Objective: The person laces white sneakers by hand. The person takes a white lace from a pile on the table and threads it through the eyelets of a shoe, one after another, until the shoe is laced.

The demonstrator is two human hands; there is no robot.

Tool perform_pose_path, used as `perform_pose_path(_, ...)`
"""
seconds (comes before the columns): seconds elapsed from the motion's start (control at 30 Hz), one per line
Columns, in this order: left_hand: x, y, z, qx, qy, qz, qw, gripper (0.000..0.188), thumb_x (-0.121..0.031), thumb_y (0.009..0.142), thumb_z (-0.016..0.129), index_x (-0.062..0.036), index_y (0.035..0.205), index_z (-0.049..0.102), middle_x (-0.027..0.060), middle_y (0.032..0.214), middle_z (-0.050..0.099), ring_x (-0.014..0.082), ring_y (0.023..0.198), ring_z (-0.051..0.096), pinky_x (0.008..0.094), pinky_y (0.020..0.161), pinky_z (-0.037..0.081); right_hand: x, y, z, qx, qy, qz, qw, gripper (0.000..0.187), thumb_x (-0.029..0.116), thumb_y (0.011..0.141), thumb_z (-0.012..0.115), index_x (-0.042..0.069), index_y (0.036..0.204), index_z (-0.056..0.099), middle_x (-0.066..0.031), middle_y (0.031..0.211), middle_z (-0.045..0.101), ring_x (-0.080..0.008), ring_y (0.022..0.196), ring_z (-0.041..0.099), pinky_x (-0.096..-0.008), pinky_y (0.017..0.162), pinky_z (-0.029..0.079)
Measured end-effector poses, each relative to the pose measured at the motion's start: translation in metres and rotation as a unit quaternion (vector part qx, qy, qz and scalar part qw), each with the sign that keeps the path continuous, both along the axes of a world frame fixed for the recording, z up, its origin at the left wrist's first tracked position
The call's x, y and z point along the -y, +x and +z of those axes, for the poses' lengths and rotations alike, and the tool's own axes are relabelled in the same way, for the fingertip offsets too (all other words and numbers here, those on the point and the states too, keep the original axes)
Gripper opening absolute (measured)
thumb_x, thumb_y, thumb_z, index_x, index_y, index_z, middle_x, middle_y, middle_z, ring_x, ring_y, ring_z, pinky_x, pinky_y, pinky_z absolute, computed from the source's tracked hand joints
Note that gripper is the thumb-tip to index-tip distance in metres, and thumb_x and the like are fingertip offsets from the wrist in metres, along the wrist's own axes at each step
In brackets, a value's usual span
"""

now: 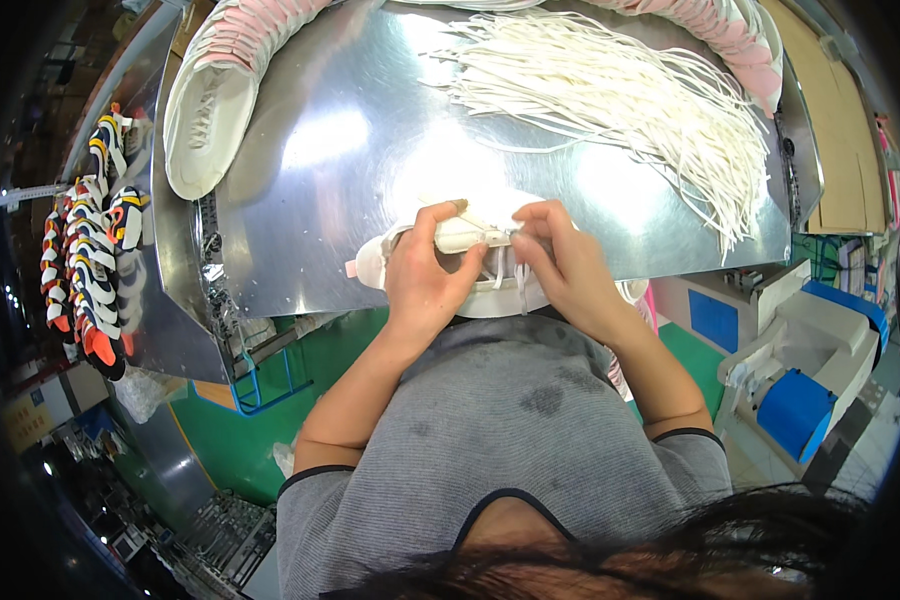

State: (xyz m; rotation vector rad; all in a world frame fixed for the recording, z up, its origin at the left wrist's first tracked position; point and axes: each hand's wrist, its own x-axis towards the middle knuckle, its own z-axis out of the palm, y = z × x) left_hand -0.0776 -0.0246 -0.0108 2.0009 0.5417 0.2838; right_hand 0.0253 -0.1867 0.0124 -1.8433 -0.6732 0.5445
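Observation:
A white shoe upper (467,272) lies at the near edge of the shiny metal table (340,150), just in front of my chest. My left hand (422,277) grips its left side, thumb and fingers pressed on the tongue area. My right hand (560,262) pinches a white lace (500,262) at the eyelets, with lace ends hanging down over the upper. Both hands touch the shoe and hide most of its middle.
A big bundle of white laces (640,95) spreads across the table's far right. Stacked white and pink shoe uppers (215,95) curve along the far left and far right (740,30). Colourful shoes (90,250) line a conveyor at left. A white and blue machine (805,370) stands at right.

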Motion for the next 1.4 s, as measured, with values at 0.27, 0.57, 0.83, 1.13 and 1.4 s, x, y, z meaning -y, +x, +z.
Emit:
perform_pose_path(0.27, 0.003, 0.000, 0.005, -0.014, -0.013, -0.018, 1.000, 0.049, 0.000, 0.083, 0.074, 0.0027, 0.127, 0.051, 0.0159, 0.123, 0.064, 0.0205, 0.108, 0.065, 0.0321, 0.091, 0.053, 0.005, -0.003, -0.002, 0.102, -0.089, 0.060, 0.989, 0.015, 0.018, 0.096, 0.062, 0.005, 0.098, 0.054, -0.0114, 0.073, 0.066, -0.0305, 0.066, 0.066, -0.0414, 0.060, 0.049)
perform_pose_path(0.57, 0.009, 0.002, 0.000, 0.060, -0.073, -0.023, 0.995, 0.055, 0.004, 0.087, 0.061, 0.0010, 0.139, 0.045, 0.0173, 0.117, 0.065, 0.0230, 0.107, 0.063, 0.0320, 0.089, 0.051, -0.026, -0.002, -0.009, 0.258, -0.193, 0.064, 0.944, 0.014, 0.016, 0.095, 0.060, 0.004, 0.099, 0.055, -0.0130, 0.087, 0.068, -0.0290, 0.068, 0.068, -0.0402, 0.060, 0.051)
perform_pose_path(0.83, 0.003, 0.019, 0.003, 0.046, -0.224, 0.021, 0.973, 0.035, 0.003, 0.089, 0.059, 0.0009, 0.123, 0.054, 0.0093, 0.101, 0.067, 0.0123, 0.098, 0.063, 0.0257, 0.083, 0.051, 0.023, 0.014, 0.003, 0.088, -0.143, -0.040, 0.985, 0.017, 0.021, 0.093, 0.067, 0.008, 0.103, 0.062, -0.0105, 0.078, 0.068, -0.0311, 0.067, 0.065, -0.0376, 0.059, 0.048)
perform_pose_path(1.13, -0.013, -0.009, 0.042, -0.016, -0.133, -0.019, 0.991, 0.035, -0.009, 0.091, 0.064, -0.0004, 0.124, 0.054, 0.0114, 0.103, 0.067, 0.0221, 0.099, 0.064, 0.0359, 0.088, 0.049, 0.028, 0.024, -0.025, 0.112, -0.067, -0.125, 0.984, 0.021, 0.025, 0.089, 0.071, 0.008, 0.099, 0.064, -0.0109, 0.071, 0.065, -0.0292, 0.063, 0.065, -0.0381, 0.056, 0.047)
perform_pose_path(1.4, 0.010, 0.011, 0.020, -0.023, 0.215, -0.132, 0.967, 0.023, -0.009, 0.081, 0.078, -0.0017, 0.100, 0.067, 0.0130, 0.096, 0.070, 0.0332, 0.087, 0.067, 0.0367, 0.076, 0.053, 0.025, -0.012, -0.015, 0.166, -0.107, -0.021, 0.980, 0.016, 0.022, 0.083, 0.072, 0.011, 0.090, 0.063, -0.0054, 0.067, 0.064, -0.0251, 0.060, 0.065, -0.0377, 0.053, 0.047)
